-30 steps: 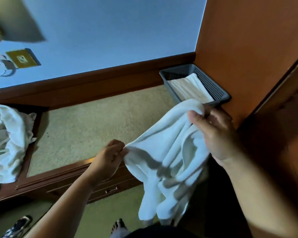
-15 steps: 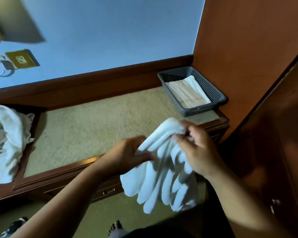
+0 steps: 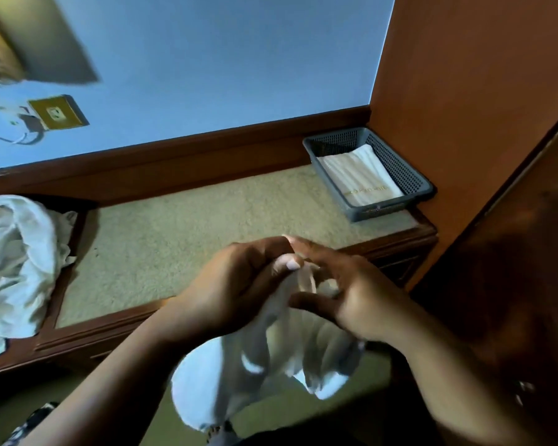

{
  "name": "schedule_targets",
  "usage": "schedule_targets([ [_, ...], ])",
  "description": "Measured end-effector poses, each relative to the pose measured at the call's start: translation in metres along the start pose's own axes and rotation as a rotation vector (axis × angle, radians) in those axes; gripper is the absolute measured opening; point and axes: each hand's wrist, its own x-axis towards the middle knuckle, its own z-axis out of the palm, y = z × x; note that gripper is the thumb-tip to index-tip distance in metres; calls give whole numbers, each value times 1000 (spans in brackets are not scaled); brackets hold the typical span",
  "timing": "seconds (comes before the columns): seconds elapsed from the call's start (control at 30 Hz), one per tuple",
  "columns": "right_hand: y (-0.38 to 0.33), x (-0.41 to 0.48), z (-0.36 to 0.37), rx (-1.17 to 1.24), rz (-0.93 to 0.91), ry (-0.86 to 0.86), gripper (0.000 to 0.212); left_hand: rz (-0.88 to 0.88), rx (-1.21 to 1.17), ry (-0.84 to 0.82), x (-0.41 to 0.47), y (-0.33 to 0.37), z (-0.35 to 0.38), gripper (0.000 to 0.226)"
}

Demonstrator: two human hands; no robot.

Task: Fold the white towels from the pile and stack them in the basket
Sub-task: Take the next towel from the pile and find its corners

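Observation:
A white towel (image 3: 239, 378) hangs bunched below my two hands, in front of the bench's near edge. My left hand (image 3: 236, 284) pinches its top between thumb and fingers. My right hand (image 3: 345, 294) meets the left hand at the same spot, fingers curled on the cloth. The grey mesh basket (image 3: 413, 175) sits at the bench's far right corner with a folded white towel (image 3: 361, 175) inside. The pile of white towels (image 3: 16, 265) lies crumpled at the left end.
The carpeted bench top (image 3: 190, 239) has a dark wooden frame (image 3: 110, 329). An orange-brown wall (image 3: 464, 91) stands right of the basket and a dark wooden door (image 3: 512, 284) is nearer right. A wall socket (image 3: 57, 112) with a cable is on the blue wall. A bare foot (image 3: 219, 432) shows below.
My hands have come together from a wide spread, bunching the towel. The towel has dropped lower, clear of the basket, and now hangs gathered beneath both hands.

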Motion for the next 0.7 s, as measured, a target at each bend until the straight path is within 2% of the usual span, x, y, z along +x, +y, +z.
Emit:
schedule_targets([
  [0.03, 2, 3, 6, 0, -39, 61, 29, -10, -9, -10, 2, 0, -1, 33],
  [0.07, 3, 4, 7, 14, -51, 142, 15, -54, -21, -9, 2, -4, -2, 36],
  [0.13, 4, 3, 5, 55, -60, 299, 20, -209, -57, -56, -2, -18, -1, 41],
  [0.23, -2, 3, -7, 132, -67, 457, 21, -343, 91, -345, -21, -46, 13, 28],
  [0.3, 1, 6, -15, 192, -27, 556, 23, -432, 118, -420, -37, -63, 20, 33],
  [0.33, 5, 7, -21, 218, -7, 608, 23, -476, 69, -360, -44, -71, 18, 38],
  [0.4, 15, 7, -33, 248, 39, 684, 27, -542, -123, -108, -56, -81, 8, 41],
  [0.5, 30, 2, -44, 261, 84, 688, 43, -649, -721, 269, -72, -81, -6, 26],
  [0.53, 35, 1, -45, 278, 102, 678, 45, -654, -911, 325, -75, -79, -8, 17],
  [0.57, 39, 1, -44, 300, 125, 671, 44, -670, -1010, 351, -77, -76, -10, 20],
  [0.63, 45, 2, -39, 331, 206, 662, 33, -706, -1095, 397, -75, -67, -12, 32],
  [0.7, 53, 3, -32, 329, 309, 673, 16, -682, -1127, 444, -70, -61, -13, 29],
])
